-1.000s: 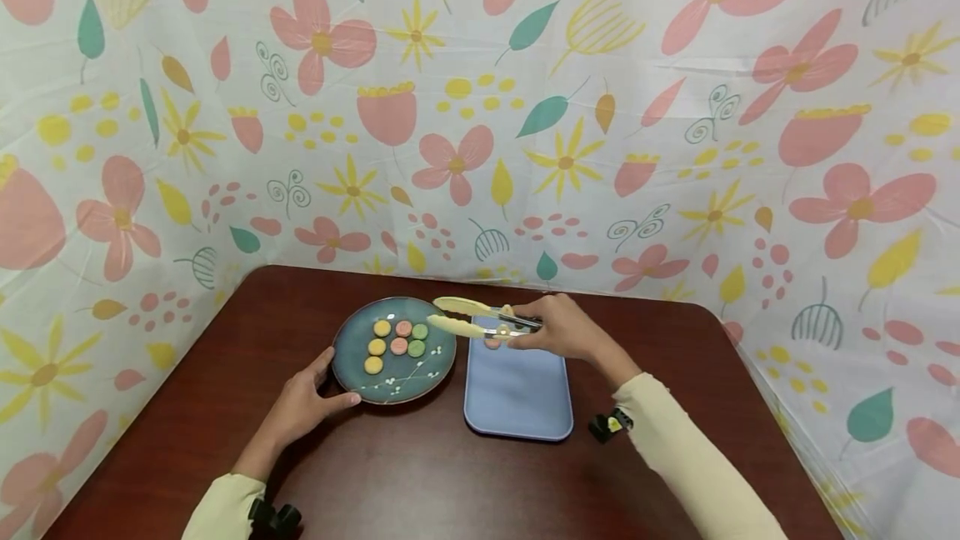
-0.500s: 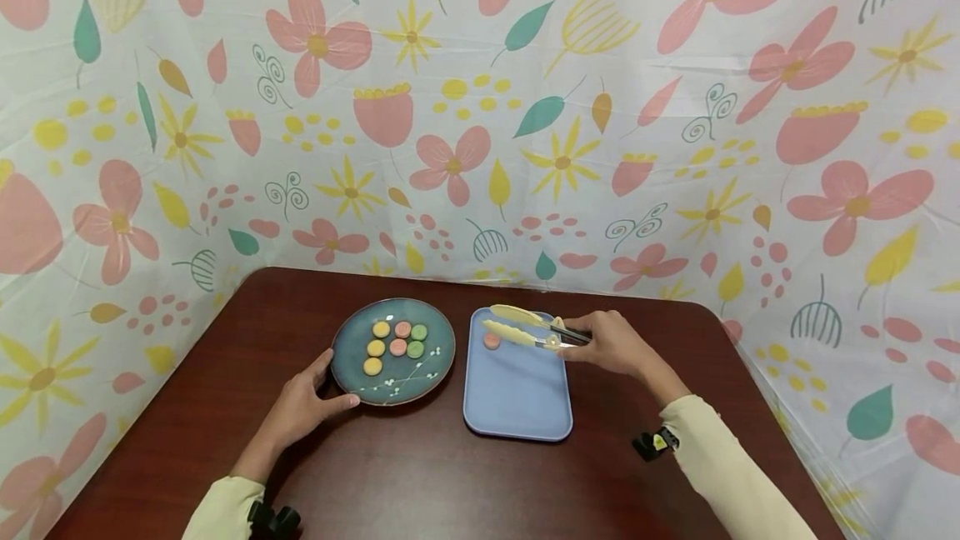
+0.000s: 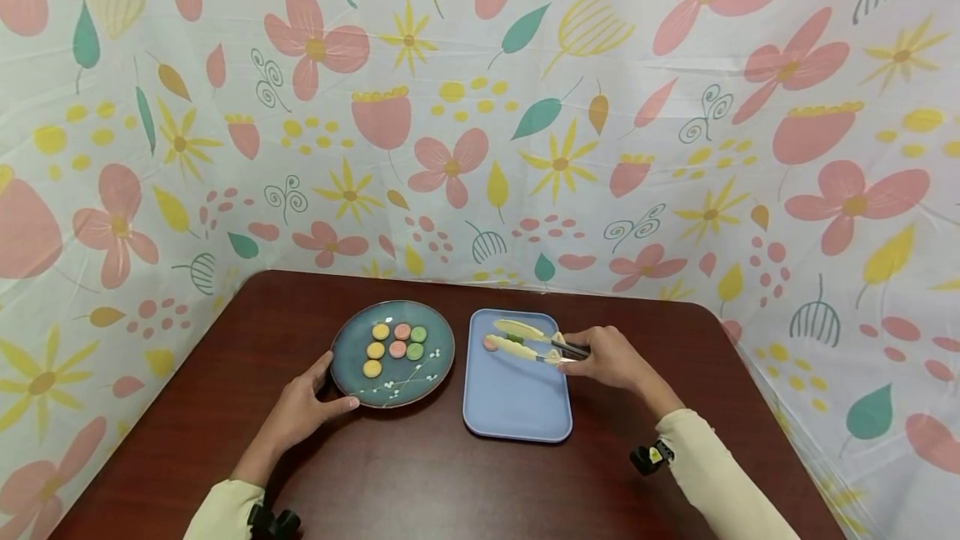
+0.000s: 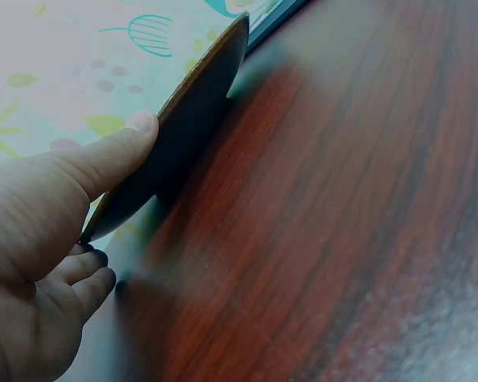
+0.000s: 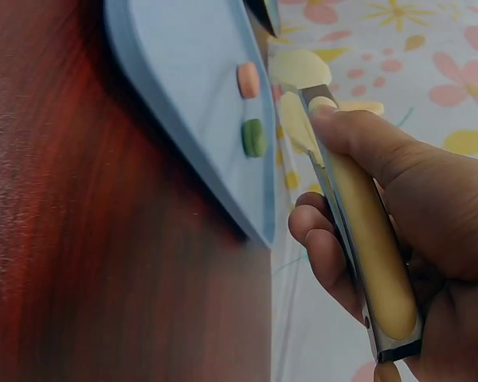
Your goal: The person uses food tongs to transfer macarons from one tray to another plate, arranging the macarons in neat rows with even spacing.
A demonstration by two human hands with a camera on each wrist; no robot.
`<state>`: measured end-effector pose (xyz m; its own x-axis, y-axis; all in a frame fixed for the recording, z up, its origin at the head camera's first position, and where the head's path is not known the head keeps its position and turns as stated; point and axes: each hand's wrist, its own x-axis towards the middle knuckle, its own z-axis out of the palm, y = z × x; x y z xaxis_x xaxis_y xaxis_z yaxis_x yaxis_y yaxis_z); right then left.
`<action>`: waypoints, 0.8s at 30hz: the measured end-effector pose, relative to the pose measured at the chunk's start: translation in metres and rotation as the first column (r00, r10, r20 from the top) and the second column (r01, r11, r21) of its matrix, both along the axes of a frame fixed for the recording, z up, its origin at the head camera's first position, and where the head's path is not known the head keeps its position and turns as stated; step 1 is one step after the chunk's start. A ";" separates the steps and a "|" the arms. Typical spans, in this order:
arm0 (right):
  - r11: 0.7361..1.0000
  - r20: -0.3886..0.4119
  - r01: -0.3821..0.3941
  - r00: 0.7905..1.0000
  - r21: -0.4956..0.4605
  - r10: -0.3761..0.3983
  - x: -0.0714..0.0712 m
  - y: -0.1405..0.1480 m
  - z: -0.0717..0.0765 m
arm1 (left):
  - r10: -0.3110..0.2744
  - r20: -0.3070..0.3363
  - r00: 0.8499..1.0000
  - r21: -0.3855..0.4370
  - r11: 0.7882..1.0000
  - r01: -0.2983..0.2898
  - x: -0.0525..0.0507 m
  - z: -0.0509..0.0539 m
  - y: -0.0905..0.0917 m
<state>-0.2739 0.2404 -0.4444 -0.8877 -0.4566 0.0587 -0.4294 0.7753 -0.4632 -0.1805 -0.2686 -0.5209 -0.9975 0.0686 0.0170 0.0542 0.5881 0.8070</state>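
On the table (image 3: 420, 473), the blue tray (image 3: 517, 402) has the round plate (image 3: 437, 340) just left of it. The left hand (image 3: 307, 402) holds the plate's rim; a hard pull might tip it and slide the little cookies (image 3: 376, 350). The right hand (image 3: 618, 363) grips the tongs (image 3: 517, 347), tips apart with nothing in them, above the tray's far end. A careless swing could knock the green cookie (image 5: 254, 138) or pink cookie (image 5: 248, 80) there.

In the left wrist view, only the plate's dark side shows, no cookies. In the head view, the tongs hide part of the green cookie.
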 end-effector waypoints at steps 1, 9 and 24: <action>1.000 0.004 0.003 1.000 -0.001 -0.003 0.000 0.000 -0.001 | 0.000 0.000 1.000 0.000 1.000 0.000 0.000 0.000 0.000; 1.000 0.010 0.006 1.000 0.014 -0.006 0.001 -0.001 -0.009 | -0.003 0.000 1.000 0.001 1.000 0.003 0.001 0.000 0.001; 0.999 0.014 0.023 1.000 0.036 -0.023 0.000 -0.007 -0.011 | 0.000 -0.002 1.000 0.000 1.000 0.000 0.000 0.000 0.000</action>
<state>-0.2743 0.2335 -0.4558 -0.8987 -0.4376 0.0297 -0.4046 0.8010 -0.4413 -0.1806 -0.2682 -0.5213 -0.9974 0.0691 0.0194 0.0564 0.5879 0.8070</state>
